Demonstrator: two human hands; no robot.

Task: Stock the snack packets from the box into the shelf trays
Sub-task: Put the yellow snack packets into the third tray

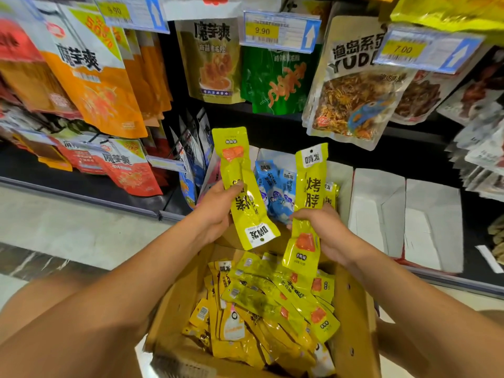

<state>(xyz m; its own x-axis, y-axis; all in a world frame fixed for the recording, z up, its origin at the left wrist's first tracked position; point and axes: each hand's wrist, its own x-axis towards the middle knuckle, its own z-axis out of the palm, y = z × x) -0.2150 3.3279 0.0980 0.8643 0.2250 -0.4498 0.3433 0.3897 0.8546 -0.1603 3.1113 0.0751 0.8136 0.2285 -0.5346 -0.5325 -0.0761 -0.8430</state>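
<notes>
Cardboard box (351, 309) sits open at the bottom of the view, directly below both forearms; it holds a loose heap of yellow snack packets (272, 304), lying at mixed angles. Left hand (218, 203) is above the far left corner of the box, fingers curled behind one yellow packet (240, 186) and thumb pressed across its front; this packet stands nearly on end, tilted, with its printed brand label at the lower end and reading upside down. Right hand (324, 230) is above the far right part of the box, fingers closed round the lower half of a second yellow packet (308, 208); this one stands upright, brand label at the top, its lower end hanging over the box. The two held packets are near each other but apart. Just beyond the far edge of the box, a shelf tray holds blue packets (275, 192), seen between the two held packets; a further yellow packet shows at their right. Beyond the box to the right stand two white trays (376, 211); their contents cannot be seen. High above the box hang larger snack bags, among them a green bag (278, 80), under price tags (281, 31). Pale floor (68, 227) lies left of the box.
</notes>
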